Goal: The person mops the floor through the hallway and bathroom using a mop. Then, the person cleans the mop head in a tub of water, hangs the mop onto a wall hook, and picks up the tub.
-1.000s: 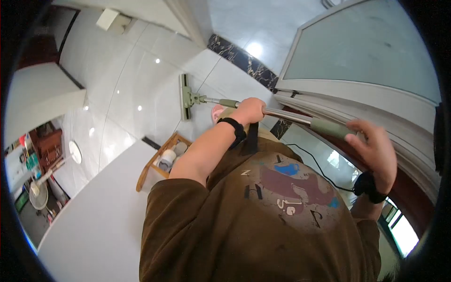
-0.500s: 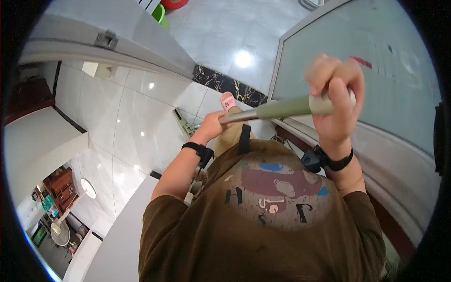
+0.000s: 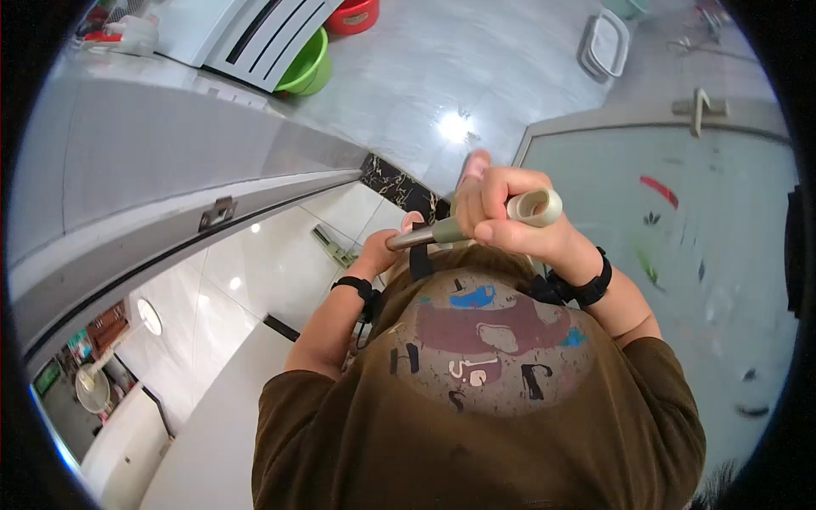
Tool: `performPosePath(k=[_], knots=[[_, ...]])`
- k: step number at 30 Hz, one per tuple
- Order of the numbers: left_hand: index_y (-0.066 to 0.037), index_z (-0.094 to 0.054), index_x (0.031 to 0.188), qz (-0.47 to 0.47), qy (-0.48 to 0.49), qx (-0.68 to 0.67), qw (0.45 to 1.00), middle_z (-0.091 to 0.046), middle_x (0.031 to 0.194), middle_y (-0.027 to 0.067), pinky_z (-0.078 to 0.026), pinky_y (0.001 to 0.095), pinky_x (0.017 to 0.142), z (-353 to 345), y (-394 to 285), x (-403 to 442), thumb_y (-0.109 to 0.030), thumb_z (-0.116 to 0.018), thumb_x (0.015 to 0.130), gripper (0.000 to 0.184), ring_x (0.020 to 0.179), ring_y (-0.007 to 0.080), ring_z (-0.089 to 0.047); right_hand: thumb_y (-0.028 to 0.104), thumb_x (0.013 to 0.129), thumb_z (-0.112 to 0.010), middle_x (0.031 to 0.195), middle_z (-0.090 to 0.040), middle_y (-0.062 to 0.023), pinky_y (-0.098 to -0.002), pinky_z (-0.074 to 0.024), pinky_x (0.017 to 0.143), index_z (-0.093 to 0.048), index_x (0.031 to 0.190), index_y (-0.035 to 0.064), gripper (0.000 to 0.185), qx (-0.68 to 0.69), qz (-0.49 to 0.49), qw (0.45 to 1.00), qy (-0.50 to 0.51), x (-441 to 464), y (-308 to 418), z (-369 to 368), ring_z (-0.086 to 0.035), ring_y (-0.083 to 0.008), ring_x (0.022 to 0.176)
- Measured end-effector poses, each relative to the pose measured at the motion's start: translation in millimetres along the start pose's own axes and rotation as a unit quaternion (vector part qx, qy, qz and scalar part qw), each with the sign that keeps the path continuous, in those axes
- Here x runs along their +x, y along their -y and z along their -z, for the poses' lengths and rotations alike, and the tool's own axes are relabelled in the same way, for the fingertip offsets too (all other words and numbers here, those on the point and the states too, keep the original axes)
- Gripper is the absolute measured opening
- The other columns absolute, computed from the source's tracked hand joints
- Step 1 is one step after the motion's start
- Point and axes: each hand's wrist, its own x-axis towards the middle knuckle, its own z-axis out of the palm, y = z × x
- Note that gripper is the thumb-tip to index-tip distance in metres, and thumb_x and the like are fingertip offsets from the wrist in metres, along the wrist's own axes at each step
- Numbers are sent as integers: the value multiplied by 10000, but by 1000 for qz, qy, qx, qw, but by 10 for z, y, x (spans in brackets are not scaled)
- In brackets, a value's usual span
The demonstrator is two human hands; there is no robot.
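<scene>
Right hand (image 3: 497, 197) had moved toward the frame's centre, fingers grasping the mop handle (image 3: 446, 229), while left hand (image 3: 378, 252) clasped its pole (image 3: 410, 239), and firm two-handed steering seemed wise.

This looks like a home, seen at the doorway of what seems to be a washroom. A frosted glass door (image 3: 608, 204) with a lever handle (image 3: 698, 112) and coloured marks stands open near a dark, veined threshold (image 3: 393, 182). Beyond it are a green bucket (image 3: 311, 70), a red basin (image 3: 354, 17) and a white basin (image 3: 608, 42) around a pale floor (image 3: 408, 76). Glossy white tiles (image 3: 246, 268), a fan (image 3: 92, 389), a flat mop head (image 3: 334, 249) and pink slippers (image 3: 477, 162) also look domestic.
</scene>
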Motion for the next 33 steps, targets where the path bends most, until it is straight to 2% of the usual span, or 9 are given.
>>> performPosePath(k=[2, 3, 9, 12, 16, 21, 27, 30, 33], knots=[[-64, -643, 933, -1, -24, -26, 999, -640, 806, 158, -473, 360, 693, 30, -80, 177, -182, -679, 764, 209, 735, 258, -608, 6, 793, -619, 632, -490, -22, -262, -361, 583, -393, 671, 70, 265, -9, -20, 999, 38, 201, 73, 318, -457, -119, 621], [-64, -643, 933, 7, -35, -32, 999, -640, 806, 158, -473, 360, 693, 24, -161, 294, -182, -679, 764, 209, 735, 258, -608, -5, 787, -611, 631, -491, -25, -264, -363, 597, -395, 665, 65, 258, -21, -30, 997, 66, 279, 111, 491, -461, -124, 629], [-61, -668, 998, 113, -62, -42, 991, -638, 913, 231, -477, 426, 769, 133, -1052, 1259, -239, -608, 785, 283, 919, 373, -614, -22, 769, -599, 645, -501, -39, -286, -380, 628, -408, 641, 62, 245, -39, -86, 990, 104, 932, 543, 1649, -485, -146, 648], [-65, -675, 984, 44, -138, -60, 988, -643, 886, 221, -482, 421, 748, 144, -1400, 1824, -244, -590, 800, 271, 871, 377, -623, -29, 756, -600, 636, -492, -37, -308, -389, 621, -400, 648, 68, 247, -16, -90, 990, 111, 1357, 859, 2181, -495, -170, 652], [-73, -675, 990, 140, -166, -197, 956, -649, 849, 204, -486, 417, 716, 370, -1982, 2383, -241, -592, 802, 266, 811, 383, -628, -13, 736, -599, 608, -464, -39, -329, -398, 558, -401, 663, 72, 228, -35, -88, 988, 118, 1909, 1233, 2645, -486, -175, 599], [-88, -680, 1000, 73, -180, -168, 966, -651, 841, 214, -490, 411, 688, 708, -2388, 3297, -236, -583, 806, 264, 773, 362, -637, 91, 763, -566, 540, -413, -1, -377, -435, 574, -378, 683, 133, 208, -147, -38, 978, 142, 2661, 1607, 3305, -443, -154, 480], [-64, -685, 922, 52, -239, -187, 951, -655, 822, 203, -503, 438, 725, 1200, -3071, 4315, -173, -578, 761, 222, 799, 379, -632, 161, 802, -564, 551, -381, 37, -330, -372, 672, -364, 701, 144, 225, -180, -66, 971, 141, 3499, 2169, 4075, -401, -120, 552], [-55, -681, 904, 39, -277, -231, 932, -653, 825, 206, -499, 448, 743, 1399, -3393, 4661, -142, -579, 721, 227, 803, 376, -632, 197, 810, -576, 551, -367, 48, -301, -331, 647, -361, 715, 152, 239, -108, -57, 982, 141, 3801, 2381, 4405, -377, -107, 545], [-49, -668, 882, 56, -318, -250, 913, -651, 831, 207, -493, 458, 754, 1597, -3494, 4735, -151, -579, 724, 208, 813, 383, -627, 227, 800, -598, 565, -372, 52, -296, -320, 638, -363, 731, 157, 255, -67, -61, 970, 227, 4328, 2441, 4634, -372, -104, 548]])
